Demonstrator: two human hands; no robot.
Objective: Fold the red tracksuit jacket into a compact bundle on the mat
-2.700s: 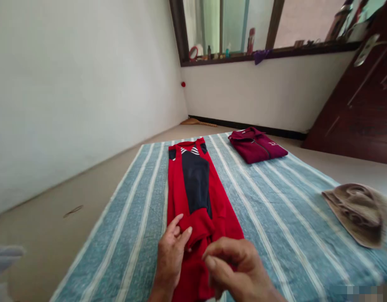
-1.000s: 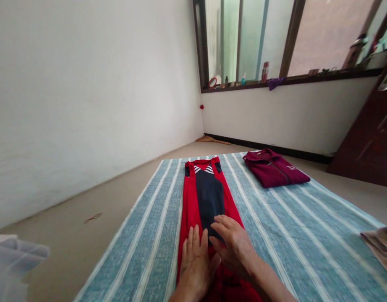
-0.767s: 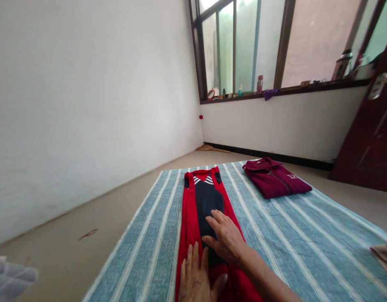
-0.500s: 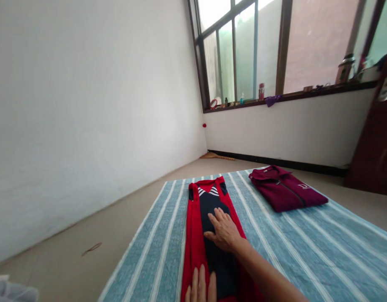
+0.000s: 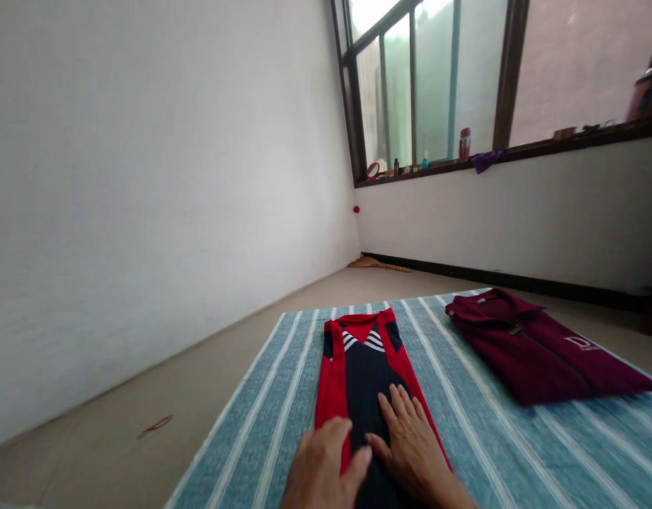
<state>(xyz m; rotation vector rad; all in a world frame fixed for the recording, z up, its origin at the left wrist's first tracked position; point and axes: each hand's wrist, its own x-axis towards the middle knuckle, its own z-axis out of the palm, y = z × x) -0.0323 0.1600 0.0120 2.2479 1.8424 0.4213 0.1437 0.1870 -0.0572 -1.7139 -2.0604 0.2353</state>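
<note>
A red and navy garment (image 5: 365, 367) with white stripes near its top lies folded into a long strip on a blue cloth with white stripes (image 5: 262, 403). My right hand (image 5: 408, 442) rests flat on the navy middle part, its fingers stretched out and apart. Over the lower left side of the garment is my left hand (image 5: 326, 463), slightly blurred, thumb and fingers spread, with nothing seen between them. I cannot tell whether it touches the fabric. The garment's near end is hidden by both hands and the frame's lower edge.
To the right on the same cloth lies a folded maroon zip-up top (image 5: 538, 346). A white wall (image 5: 146, 212) runs along the left. Several small items, a pink bottle (image 5: 464, 145) and a purple cloth (image 5: 488, 161) sit on the windowsill. A thin loop (image 5: 155, 426) lies on the floor.
My left hand has come up into view from the bottom edge, its thumb now spread from the fingers. My right hand has moved nearer along the garment. The view has turned left.
</note>
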